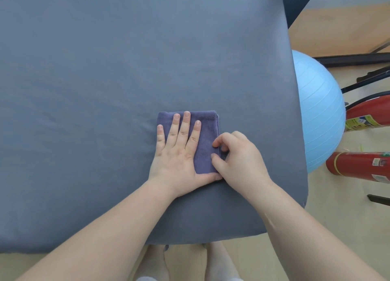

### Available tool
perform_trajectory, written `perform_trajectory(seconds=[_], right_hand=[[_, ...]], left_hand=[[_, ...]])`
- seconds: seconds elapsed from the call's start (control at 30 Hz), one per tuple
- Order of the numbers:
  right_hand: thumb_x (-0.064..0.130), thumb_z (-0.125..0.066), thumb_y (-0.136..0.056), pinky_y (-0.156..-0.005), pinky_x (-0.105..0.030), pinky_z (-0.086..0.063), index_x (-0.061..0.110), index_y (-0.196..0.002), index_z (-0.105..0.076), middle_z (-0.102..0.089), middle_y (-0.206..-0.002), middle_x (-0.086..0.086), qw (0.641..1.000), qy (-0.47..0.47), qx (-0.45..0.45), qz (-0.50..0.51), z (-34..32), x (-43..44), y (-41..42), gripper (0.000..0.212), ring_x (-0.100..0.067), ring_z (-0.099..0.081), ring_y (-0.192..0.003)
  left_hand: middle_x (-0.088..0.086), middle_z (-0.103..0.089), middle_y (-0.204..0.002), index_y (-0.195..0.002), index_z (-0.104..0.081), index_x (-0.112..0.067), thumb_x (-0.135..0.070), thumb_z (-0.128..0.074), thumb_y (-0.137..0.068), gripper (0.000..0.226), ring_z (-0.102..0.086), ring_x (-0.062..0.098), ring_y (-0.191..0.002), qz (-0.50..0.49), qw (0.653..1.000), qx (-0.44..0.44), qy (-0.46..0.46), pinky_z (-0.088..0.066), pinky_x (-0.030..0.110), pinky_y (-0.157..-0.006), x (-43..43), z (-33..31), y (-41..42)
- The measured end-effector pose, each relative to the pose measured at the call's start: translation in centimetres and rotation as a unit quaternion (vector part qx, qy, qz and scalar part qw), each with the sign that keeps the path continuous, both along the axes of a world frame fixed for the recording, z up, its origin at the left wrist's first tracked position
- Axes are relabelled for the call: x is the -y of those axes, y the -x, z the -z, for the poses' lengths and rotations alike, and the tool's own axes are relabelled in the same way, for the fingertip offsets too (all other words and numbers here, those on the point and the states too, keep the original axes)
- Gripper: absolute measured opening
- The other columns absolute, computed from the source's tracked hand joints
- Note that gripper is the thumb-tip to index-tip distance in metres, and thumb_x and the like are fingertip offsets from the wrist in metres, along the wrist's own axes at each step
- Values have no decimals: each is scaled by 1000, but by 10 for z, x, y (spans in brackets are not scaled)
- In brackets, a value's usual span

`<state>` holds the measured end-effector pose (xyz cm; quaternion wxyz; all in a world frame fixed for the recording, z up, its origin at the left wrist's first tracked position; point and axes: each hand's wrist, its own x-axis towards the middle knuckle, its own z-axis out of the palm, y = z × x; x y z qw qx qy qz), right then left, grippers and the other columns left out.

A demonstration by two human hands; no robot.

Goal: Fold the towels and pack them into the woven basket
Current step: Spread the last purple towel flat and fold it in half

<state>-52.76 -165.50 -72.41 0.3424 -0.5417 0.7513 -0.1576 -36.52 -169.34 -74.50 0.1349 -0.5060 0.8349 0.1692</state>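
Grey bed [126, 59] fills the room, and near its front edge a small purple towel [207, 132] lies folded, the left hand [179, 156] flat on it, the right hand [240, 160] pinching its side, with no basket in sight, so packing looks still to do.

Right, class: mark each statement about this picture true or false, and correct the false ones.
1. The left hand lies flat on the towel. True.
2. The right hand is lifted clear of the towel. False: its fingers pinch the towel's right edge.
3. A woven basket stands beside the towel. False: no basket is in view.
4. A blue ball sits to the right of the grey surface. True.
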Motion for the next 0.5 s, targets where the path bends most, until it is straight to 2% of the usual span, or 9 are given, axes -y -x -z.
perform_trajectory(seconds=[0.07,0.13,0.2,0.23,0.3,0.37,0.5], right_hand=[[29,-73,-82,-68,-35,-49,23,-101,-66,-54,-99,4,990,92,-106,-27,-1,2,4,21,-21,-56,-83],[32,-67,-87,-90,-43,-50,17,-120,-66,-59,-124,-6,968,178,-149,-97,-2,12,3,37,-30,-57,-111],[41,-48,-98,-117,-49,-31,16,-147,-49,-42,-156,-7,945,149,-195,-218,2,24,-2,55,-31,-36,-145],[47,-36,-101,-122,-52,-21,16,-155,-36,-28,-164,-5,933,106,-216,-268,5,29,-4,62,-30,-21,-152],[57,-16,-101,-124,-55,-8,21,-162,-11,-5,-170,2,920,27,-225,-321,15,36,0,71,-26,0,-156],[64,-8,-99,-125,-52,-2,24,-161,3,10,-169,6,918,-7,-217,-332,26,37,8,75,-21,12,-155],[67,-8,-96,-125,-50,4,30,-159,11,14,-168,8,914,-6,-238,-328,33,37,9,75,-22,13,-155]], left_hand=[[4,39,-157,-148,30,-21,-105,-23,-59,134,38,23,-144,-6,1000,6,-5,18,57,-118,1,1,3],[3,40,-157,-148,32,-22,-105,-24,-58,136,40,22,-143,-12,1000,2,-6,18,57,-118,1,1,4],[2,37,-159,-152,29,-21,-105,-24,-57,138,40,21,-143,-20,1000,-9,-3,15,57,-119,1,1,4],[2,35,-160,-153,26,-19,-105,-24,-57,139,38,21,-144,-22,1000,-15,-2,13,57,-120,1,0,4],[3,32,-161,-155,21,-15,-104,-24,-57,140,36,21,-145,-13,1000,-15,1,11,57,-120,1,-1,2],[7,33,-160,-155,19,-9,-103,-21,-57,142,36,23,-145,-3,1000,-1,2,11,58,-120,0,-3,-3],[15,36,-158,-151,24,-4,-99,0,-60,134,36,28,-145,-51,998,39,14,14,58,-119,0,-5,-16]])
